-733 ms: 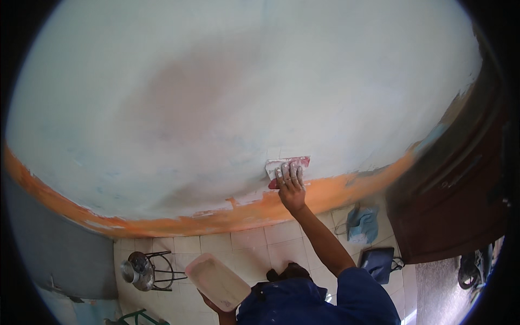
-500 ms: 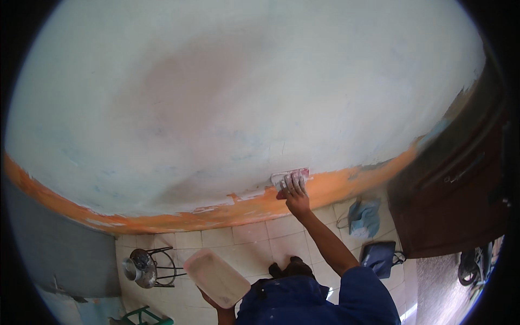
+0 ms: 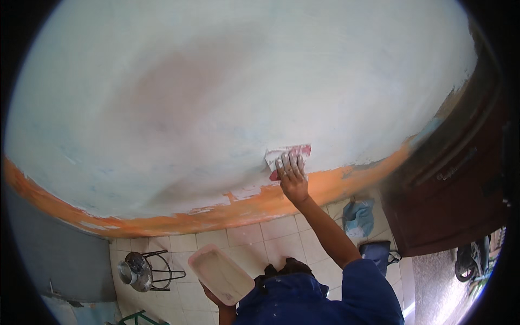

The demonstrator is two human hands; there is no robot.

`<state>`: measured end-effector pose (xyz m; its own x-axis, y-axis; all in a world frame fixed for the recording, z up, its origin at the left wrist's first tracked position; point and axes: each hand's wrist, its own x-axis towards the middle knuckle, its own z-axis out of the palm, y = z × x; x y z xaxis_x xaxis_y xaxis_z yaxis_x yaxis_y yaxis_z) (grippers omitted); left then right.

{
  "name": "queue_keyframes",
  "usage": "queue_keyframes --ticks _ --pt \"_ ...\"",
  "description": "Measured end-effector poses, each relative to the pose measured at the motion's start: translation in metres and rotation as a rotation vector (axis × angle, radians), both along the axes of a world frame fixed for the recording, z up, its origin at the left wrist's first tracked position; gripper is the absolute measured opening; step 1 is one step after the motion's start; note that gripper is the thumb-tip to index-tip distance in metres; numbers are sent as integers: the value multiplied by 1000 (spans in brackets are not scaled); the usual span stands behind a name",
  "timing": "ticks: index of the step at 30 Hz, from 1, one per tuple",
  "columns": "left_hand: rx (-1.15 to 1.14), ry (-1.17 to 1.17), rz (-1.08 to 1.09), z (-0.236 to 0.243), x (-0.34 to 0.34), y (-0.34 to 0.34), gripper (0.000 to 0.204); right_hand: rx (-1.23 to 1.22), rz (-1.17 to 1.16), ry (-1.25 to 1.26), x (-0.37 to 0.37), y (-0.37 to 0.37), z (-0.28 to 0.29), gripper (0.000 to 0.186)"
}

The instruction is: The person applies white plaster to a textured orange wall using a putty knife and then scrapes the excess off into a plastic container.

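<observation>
My right hand [image 3: 293, 177] presses a red plastic putty spreader [image 3: 305, 151], smeared with white putty, against the wall [image 3: 227, 92]. White putty coats the fingers, which are closed over the spreader. It rests on the whitened area, just above an uneven orange strip [image 3: 260, 205] along the wall's foot. Low in front of me, my left hand [image 3: 211, 295] grips the left side of a pale, shallow rectangular tray [image 3: 196, 253]. Whitish residue lines its inside. Most of the left fingers are hidden beneath the tray.
On the tiled floor [image 3: 211, 238] at left stands a round stool [image 3: 172, 275] with a metal pot [image 3: 127, 272] on it. A green stool frame [image 3: 138, 316] shows below. To the right are a blue bag [image 3: 358, 216], a dark bag [image 3: 376, 253] and a brown door [image 3: 444, 206].
My right hand has moved up the wall with the spreader, from the orange edge onto the white area. The tray has shifted slightly to the right and tilted toward view.
</observation>
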<state>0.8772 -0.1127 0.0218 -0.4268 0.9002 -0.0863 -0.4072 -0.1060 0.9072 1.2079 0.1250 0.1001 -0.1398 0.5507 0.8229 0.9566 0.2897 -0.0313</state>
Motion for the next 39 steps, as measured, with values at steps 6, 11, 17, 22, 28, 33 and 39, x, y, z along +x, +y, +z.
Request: queue_keyframes --ticks 6,11,17,22,28,33,39 --pt "-35 -524 -42 5 -10 1 46 -350 53 74 2 -36 -112 47" --pt "6 -296 36 1 -18 -8 46 -208 210 96 -4 -75 -66 41" --pt "80 77 -18 9 -5 -13 46 132 110 47 -4 -28 41 37" --pt "119 -25 16 -4 -4 -10 47 -68 44 12 -4 -4 -62 45" --pt "69 -257 -24 -15 -26 -22 47 -475 127 364 -6 -76 -114 39" --pt "47 -361 -93 -19 -27 -21 47 -212 271 1886 6 -86 -58 12" --pt "122 392 -37 -12 -4 -13 48 -11 629 2295 39 -26 -4 14"
